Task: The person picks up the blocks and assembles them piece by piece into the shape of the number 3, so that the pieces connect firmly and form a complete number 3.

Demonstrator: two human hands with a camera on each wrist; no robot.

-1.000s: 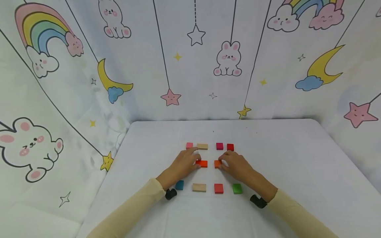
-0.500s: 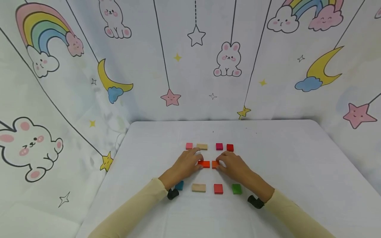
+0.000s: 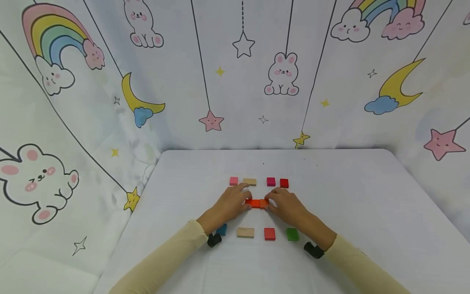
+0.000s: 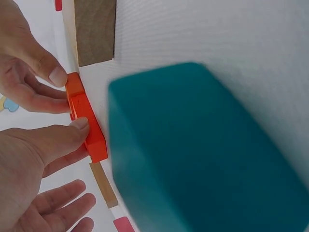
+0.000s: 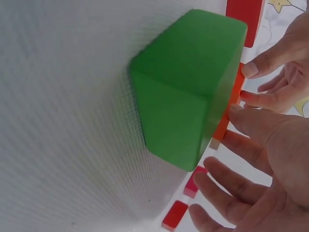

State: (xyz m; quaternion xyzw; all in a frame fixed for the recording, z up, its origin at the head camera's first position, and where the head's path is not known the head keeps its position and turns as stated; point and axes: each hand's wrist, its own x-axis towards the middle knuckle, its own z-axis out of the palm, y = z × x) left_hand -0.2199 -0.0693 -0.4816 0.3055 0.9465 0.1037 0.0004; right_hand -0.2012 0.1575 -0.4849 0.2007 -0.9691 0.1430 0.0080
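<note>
My left hand (image 3: 228, 203) pinches a long red-orange block (image 3: 254, 203) between thumb and finger, other fingers spread. From the other side, my right hand (image 3: 289, 206) pinches a shorter orange block (image 3: 263, 204). The two blocks meet end to end in one row on the table. In the left wrist view, the orange block (image 4: 74, 86) touches the end of the red-orange block (image 4: 91, 126). A teal-blue block (image 4: 193, 145) looms close to that camera. A green block (image 5: 188, 82) fills much of the right wrist view and partly covers the pinched blocks.
Behind the hands lie a pink block (image 3: 233, 181), a wooden block (image 3: 249, 182), a crimson block (image 3: 271, 181) and a red block (image 3: 284, 183). Nearer are another wooden block (image 3: 245, 232) and a light-red block (image 3: 269, 234). All rest on the white table (image 3: 349, 183).
The gap between the two blocks has closed. My left hand has slid the red-orange block right, and my right hand has slid the orange block left.
</note>
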